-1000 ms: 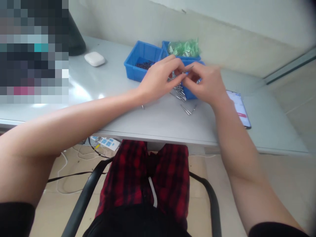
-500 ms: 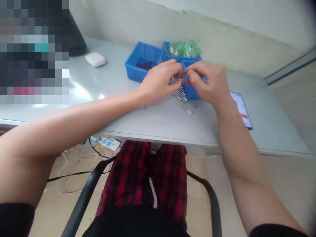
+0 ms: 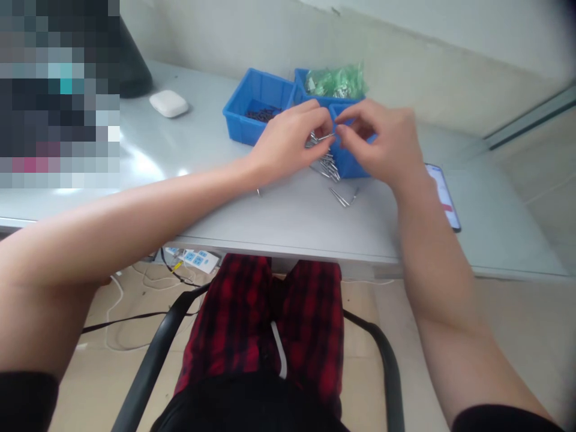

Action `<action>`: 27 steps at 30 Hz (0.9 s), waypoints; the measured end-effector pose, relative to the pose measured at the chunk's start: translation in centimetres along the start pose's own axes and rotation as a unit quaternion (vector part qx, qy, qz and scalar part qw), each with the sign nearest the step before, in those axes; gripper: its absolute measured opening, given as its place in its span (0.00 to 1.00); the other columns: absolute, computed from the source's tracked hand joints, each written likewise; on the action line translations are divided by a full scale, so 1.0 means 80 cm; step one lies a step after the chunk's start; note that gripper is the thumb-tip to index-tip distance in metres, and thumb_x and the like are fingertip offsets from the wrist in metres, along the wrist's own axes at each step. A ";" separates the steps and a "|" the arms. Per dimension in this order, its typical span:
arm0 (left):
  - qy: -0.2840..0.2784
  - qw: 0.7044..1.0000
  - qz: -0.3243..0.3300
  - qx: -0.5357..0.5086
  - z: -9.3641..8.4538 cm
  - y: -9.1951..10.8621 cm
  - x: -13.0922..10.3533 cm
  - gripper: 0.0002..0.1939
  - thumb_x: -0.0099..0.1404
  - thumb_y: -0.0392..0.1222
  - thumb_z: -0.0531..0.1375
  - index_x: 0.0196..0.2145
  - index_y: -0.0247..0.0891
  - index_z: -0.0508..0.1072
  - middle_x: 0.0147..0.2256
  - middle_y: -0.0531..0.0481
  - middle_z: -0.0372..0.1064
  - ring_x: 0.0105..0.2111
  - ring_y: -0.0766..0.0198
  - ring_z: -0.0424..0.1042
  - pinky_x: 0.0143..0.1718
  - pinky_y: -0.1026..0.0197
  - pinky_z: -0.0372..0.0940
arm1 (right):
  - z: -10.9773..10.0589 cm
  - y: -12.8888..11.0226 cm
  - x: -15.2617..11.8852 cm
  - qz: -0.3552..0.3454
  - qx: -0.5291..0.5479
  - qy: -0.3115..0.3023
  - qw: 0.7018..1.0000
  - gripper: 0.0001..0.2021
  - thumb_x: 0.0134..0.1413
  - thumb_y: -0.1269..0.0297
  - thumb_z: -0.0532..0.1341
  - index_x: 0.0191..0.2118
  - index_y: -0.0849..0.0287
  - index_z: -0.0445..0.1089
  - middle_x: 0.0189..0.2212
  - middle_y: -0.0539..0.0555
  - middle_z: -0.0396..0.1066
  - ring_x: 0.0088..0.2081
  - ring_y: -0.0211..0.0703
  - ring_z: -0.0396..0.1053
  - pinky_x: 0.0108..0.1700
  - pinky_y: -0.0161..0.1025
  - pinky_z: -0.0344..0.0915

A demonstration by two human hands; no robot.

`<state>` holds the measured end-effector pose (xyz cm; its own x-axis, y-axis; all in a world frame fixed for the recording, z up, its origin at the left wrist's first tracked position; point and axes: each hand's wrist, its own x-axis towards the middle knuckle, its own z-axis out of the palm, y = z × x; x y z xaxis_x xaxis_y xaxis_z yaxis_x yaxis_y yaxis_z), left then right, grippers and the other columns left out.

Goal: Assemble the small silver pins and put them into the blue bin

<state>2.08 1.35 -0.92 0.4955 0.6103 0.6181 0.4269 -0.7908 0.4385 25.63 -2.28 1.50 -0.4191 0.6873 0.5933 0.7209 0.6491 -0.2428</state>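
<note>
My left hand [image 3: 294, 135] is closed in a pinch above a pile of thin silver metal pins [image 3: 330, 168], with one such pin [image 3: 324, 138] between thumb and fingers. Its end points toward my right hand [image 3: 380, 141], whose curled thumb and forefinger come close together at the pin's tip. Whatever the right fingertips hold is too small to make out. Behind the hands stands a blue bin [image 3: 351, 165], partly covered by them. Several loose silver pins [image 3: 339, 198] lie on the table in front of the pile.
A blue bin [image 3: 238, 129] with dark screws [image 3: 263, 114] stands at left. Behind, another blue bin [image 3: 300, 78] holds a green plastic bag [image 3: 335, 81]. A phone [image 3: 445, 198] lies beside my right forearm, a white case [image 3: 168, 104] at far left. The table's front edge [image 3: 288, 249] runs above my lap.
My right thumb and forefinger have drawn slightly apart and shifted a little left. The pin in my left hand shows more clearly now. The view has moved slightly.
</note>
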 end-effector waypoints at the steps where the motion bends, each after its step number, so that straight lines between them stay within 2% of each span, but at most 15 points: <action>1: 0.005 1.000 0.001 -0.003 0.000 -0.001 0.000 0.07 0.80 0.42 0.64 0.40 0.45 0.76 0.42 0.46 0.81 0.48 0.52 0.83 0.48 0.51 0.70 | 0.000 0.002 0.000 0.003 0.001 -0.006 1.000 0.17 0.85 0.39 0.63 0.53 0.44 0.81 0.35 0.48 0.81 0.38 0.53 0.83 0.55 0.57 0.84; 5: 0.009 1.000 0.009 -0.012 0.001 -0.004 0.000 0.08 0.83 0.46 0.63 0.42 0.47 0.78 0.43 0.47 0.81 0.48 0.52 0.81 0.48 0.50 0.71 | 0.004 0.009 0.000 0.006 0.001 -0.020 1.000 0.24 0.86 0.34 0.59 0.54 0.48 0.80 0.38 0.50 0.82 0.40 0.52 0.83 0.57 0.59 0.82; 11: 0.026 1.000 0.004 -0.016 0.002 -0.005 0.002 0.11 0.85 0.49 0.61 0.42 0.46 0.79 0.44 0.46 0.80 0.46 0.52 0.81 0.48 0.48 0.70 | 0.000 0.001 0.002 0.020 0.036 -0.008 0.999 0.19 0.84 0.36 0.62 0.55 0.44 0.77 0.47 0.53 0.83 0.51 0.58 0.84 0.56 0.58 0.83; 14: 0.032 0.999 0.014 -0.017 0.007 -0.011 0.004 0.12 0.84 0.51 0.62 0.42 0.47 0.79 0.45 0.45 0.80 0.45 0.53 0.78 0.47 0.48 0.69 | 0.001 -0.003 0.003 0.035 0.055 -0.006 0.998 0.16 0.81 0.36 0.66 0.50 0.42 0.76 0.45 0.53 0.83 0.48 0.60 0.84 0.51 0.58 0.85; 19: 0.022 0.999 0.038 -0.024 0.015 -0.024 0.007 0.11 0.84 0.52 0.59 0.44 0.49 0.77 0.46 0.45 0.80 0.41 0.56 0.70 0.46 0.48 0.67 | 0.007 -0.002 0.004 0.036 0.091 -0.003 0.995 0.18 0.79 0.35 0.64 0.47 0.44 0.74 0.42 0.54 0.81 0.44 0.60 0.83 0.50 0.61 0.83; 23: 0.025 0.998 0.041 -0.030 0.013 -0.021 0.007 0.10 0.84 0.50 0.59 0.44 0.50 0.77 0.47 0.45 0.81 0.43 0.55 0.71 0.46 0.48 0.65 | 0.007 -0.004 0.005 0.015 0.116 0.017 0.993 0.22 0.76 0.33 0.67 0.44 0.47 0.73 0.40 0.53 0.80 0.39 0.56 0.81 0.45 0.58 0.81; 27: 0.016 0.999 0.025 -0.015 0.012 -0.016 0.005 0.08 0.83 0.45 0.60 0.44 0.46 0.78 0.47 0.45 0.81 0.44 0.56 0.72 0.47 0.50 0.66 | 0.003 -0.007 0.006 0.012 0.101 0.007 0.995 0.21 0.77 0.34 0.68 0.41 0.46 0.73 0.38 0.52 0.81 0.39 0.55 0.81 0.45 0.57 0.83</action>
<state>2.45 2.63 -1.83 0.4911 0.5684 0.6601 0.3788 -0.8218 0.4257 24.88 -2.27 1.72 -0.3944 0.6999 0.5954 0.6051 0.6855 -0.4050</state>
